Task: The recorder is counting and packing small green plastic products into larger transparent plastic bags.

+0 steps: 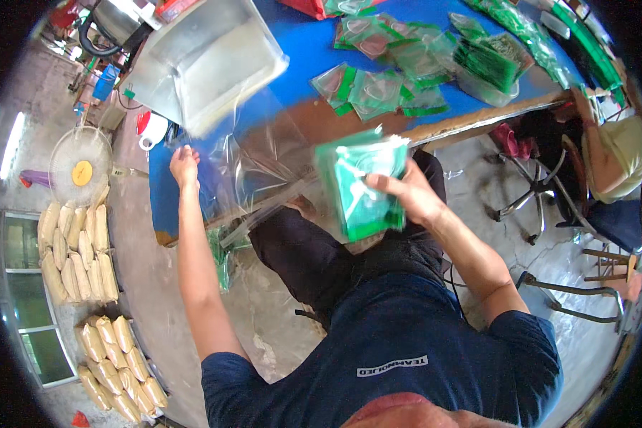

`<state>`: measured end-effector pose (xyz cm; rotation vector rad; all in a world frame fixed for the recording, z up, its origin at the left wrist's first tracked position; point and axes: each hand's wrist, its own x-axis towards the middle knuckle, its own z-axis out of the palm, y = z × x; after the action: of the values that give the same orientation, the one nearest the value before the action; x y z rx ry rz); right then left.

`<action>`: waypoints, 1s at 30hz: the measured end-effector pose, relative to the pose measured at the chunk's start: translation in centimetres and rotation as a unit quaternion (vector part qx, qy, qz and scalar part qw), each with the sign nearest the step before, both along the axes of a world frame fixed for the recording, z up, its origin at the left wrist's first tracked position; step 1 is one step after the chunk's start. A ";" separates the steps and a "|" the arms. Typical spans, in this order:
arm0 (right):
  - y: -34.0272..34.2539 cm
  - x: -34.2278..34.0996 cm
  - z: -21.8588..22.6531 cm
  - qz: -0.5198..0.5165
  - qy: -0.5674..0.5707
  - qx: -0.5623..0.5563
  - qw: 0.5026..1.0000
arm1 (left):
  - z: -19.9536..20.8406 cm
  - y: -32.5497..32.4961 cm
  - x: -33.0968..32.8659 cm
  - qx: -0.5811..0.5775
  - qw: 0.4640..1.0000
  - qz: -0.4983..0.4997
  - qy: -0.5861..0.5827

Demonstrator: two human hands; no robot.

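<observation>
Where the floor runs along the far left, two groups of tan, oblong filled sacks point(75, 250) lie side by side, with a round white fan bearing a yellow centre disc point(82, 167) standing above them. Just right of the fan, the left hand point(184, 165) is raised at the edge of the blue-topped work table point(299, 57), its fingers closed on the corner of a large clear, crinkled plastic bag point(264, 160) that spreads out to the right over the table edge. Above that hand sits a big translucent rectangular plastic tub point(207, 60). Right of the clear bag, the right hand point(410, 192) grips a stack of flat green-and-white plastic packets point(360, 185), thumb across the front, holding them tilted above the person's dark trouser leg and just beside the bag's open side. Further back on the table, more small clear packets with green header strips point(378, 89) lie scattered, and a bundle of green packets point(488, 64) rests near the right end. At the far right, another person's sleeve in pale yellow point(628, 153) shows beside a swivel chair base point(528, 189).
</observation>
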<state>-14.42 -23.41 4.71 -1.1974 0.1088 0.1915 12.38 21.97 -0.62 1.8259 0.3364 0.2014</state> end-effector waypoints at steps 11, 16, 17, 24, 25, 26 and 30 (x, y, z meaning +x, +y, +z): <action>1.9 4.0 2.3 -0.058 -0.160 -0.136 0.976 | 4.1 -24.9 -18.0 -0.300 0.896 -0.326 -0.030; 2.1 2.2 3.8 -0.010 -0.137 -0.408 0.903 | 2.7 -27.9 -21.4 -0.404 0.881 -0.242 0.038; 1.6 1.5 4.4 0.030 -0.134 -0.430 0.892 | 2.1 -28.1 -22.3 -0.446 0.854 -0.262 0.047; -3.6 0.1 4.7 0.089 -0.079 -0.241 0.963 | 0.5 -27.9 -30.5 -0.699 0.604 -0.267 0.276; -2.8 0.1 4.3 0.103 -0.151 -0.193 0.964 | -0.2 -27.8 -31.5 -0.718 0.567 -0.247 0.319; -3.4 -0.1 3.5 0.221 -0.171 -0.206 0.938 | -1.0 -27.7 -32.5 -0.734 0.530 -0.226 0.359; -3.1 -2.5 2.5 0.469 -0.124 -0.156 0.860 | -1.7 -26.3 -34.5 -0.736 0.536 -0.196 0.364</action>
<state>-16.93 -26.55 7.25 -1.5100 -0.7187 0.8977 -22.08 -4.38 -2.35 0.0921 0.4276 -0.9706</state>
